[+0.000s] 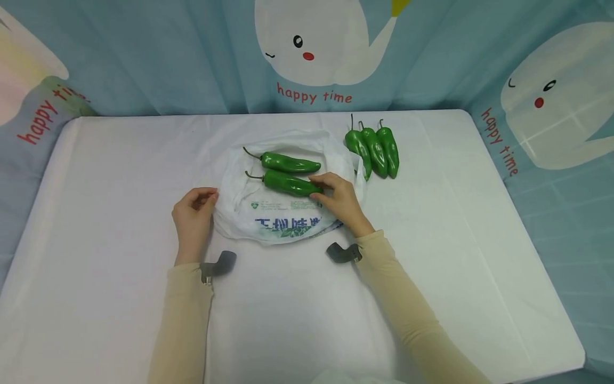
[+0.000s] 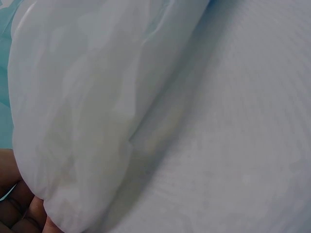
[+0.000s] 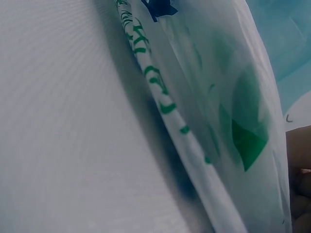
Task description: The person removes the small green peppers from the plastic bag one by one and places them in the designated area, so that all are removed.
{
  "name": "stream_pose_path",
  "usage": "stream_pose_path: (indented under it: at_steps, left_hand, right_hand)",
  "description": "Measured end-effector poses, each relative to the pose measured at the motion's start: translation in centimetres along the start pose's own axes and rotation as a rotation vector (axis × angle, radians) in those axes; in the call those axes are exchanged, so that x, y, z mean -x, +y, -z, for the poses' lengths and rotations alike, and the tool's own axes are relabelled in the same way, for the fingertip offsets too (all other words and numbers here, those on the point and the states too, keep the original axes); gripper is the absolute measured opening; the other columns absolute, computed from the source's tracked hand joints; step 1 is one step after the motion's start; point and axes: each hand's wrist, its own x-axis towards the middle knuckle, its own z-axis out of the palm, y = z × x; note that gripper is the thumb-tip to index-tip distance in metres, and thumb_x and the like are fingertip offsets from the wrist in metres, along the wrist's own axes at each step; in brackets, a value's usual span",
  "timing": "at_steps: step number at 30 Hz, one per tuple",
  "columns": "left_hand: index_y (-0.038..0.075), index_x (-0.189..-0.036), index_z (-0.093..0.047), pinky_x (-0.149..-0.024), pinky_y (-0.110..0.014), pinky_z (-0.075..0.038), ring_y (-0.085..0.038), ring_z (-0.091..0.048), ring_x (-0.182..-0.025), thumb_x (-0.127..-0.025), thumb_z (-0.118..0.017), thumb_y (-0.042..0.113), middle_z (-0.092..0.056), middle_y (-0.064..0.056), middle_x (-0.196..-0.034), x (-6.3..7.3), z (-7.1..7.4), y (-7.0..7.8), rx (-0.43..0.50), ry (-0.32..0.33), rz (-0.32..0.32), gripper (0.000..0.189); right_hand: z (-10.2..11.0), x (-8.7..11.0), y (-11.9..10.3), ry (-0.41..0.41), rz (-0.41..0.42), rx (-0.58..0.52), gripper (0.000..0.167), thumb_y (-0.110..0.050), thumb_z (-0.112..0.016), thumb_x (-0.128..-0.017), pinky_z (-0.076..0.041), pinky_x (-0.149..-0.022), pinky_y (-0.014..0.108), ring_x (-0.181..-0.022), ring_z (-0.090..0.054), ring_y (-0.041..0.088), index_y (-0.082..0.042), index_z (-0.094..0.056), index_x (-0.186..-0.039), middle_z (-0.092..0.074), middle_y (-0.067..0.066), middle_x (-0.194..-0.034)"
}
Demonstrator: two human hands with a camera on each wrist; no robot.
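A white plastic bag with blue and green print lies spread on the table, its mouth pulled wide. Two long green peppers sit side by side on it, stems to the left: a farther pepper and a nearer pepper. With thumb and fingers, my right hand grips the nearer pepper by its tip end. My left hand pinches the bag's left edge. In the left wrist view the bag fills the left side, with fingers at its edge. The bag hides most of the right hand in the right wrist view.
Three more green peppers lie in a row at the back right, partly overlapped by the bag's edge. The white-covered table backs onto a blue curtain. Dark wrist camera mounts stick out from both sleeves.
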Motion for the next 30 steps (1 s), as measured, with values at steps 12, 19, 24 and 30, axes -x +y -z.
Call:
stream_pose_path:
  at_steps: [12, 19, 24, 30]
  left_hand:
    - [-0.005, -0.098, -0.069, -0.064, -0.013, -0.042, -0.005, -0.053, -0.070, -0.088, -0.065, 0.002, -0.066, -0.017, -0.090, -0.08, -0.10, 0.18, -0.007, -0.024, 0.012, 0.013]
    - [-0.005, -0.097, -0.069, -0.062, -0.013, -0.040, -0.004, -0.051, -0.067, -0.088, -0.065, 0.003, -0.065, -0.016, -0.088, -0.16, -0.02, 0.28, -0.025, -0.010, 0.010, 0.013]
    - [-0.005, -0.097, -0.069, -0.063, -0.013, -0.041, -0.004, -0.052, -0.068, -0.088, -0.064, 0.003, -0.065, -0.015, -0.088, -0.20, 0.04, 0.21, -0.011, -0.014, 0.018, 0.013]
    - [-0.004, -0.097, -0.069, -0.063, -0.013, -0.041, -0.004, -0.052, -0.067, -0.087, -0.065, 0.002, -0.066, -0.013, -0.087, -0.17, -0.08, -0.03, -0.003, -0.009, 0.028, 0.013]
  right_hand:
    - [0.09, 0.15, 0.20, 0.001, 0.005, 0.026, 0.031, -0.001, -0.073, -0.080, -0.049, -0.082, 0.028, -0.095, -0.061, 0.022, 0.001, -0.066, -0.110, -0.065, 0.012, -0.107]
    - [0.01, 0.18, 0.17, -0.007, -0.004, 0.006, 0.031, -0.001, -0.073, -0.080, -0.049, -0.082, 0.029, -0.095, -0.063, 0.022, 0.001, -0.066, -0.111, -0.065, 0.012, -0.108]
    - [-0.06, 0.10, 0.20, -0.008, 0.008, 0.018, 0.030, -0.001, -0.073, -0.080, -0.050, -0.082, 0.027, -0.094, -0.064, 0.022, 0.000, -0.066, -0.109, -0.066, 0.012, -0.108]
    - [-0.04, 0.13, 0.18, -0.018, -0.009, 0.013, 0.030, -0.002, -0.073, -0.080, -0.050, -0.082, 0.027, -0.094, -0.064, 0.023, 0.000, -0.067, -0.109, -0.066, 0.012, -0.108]
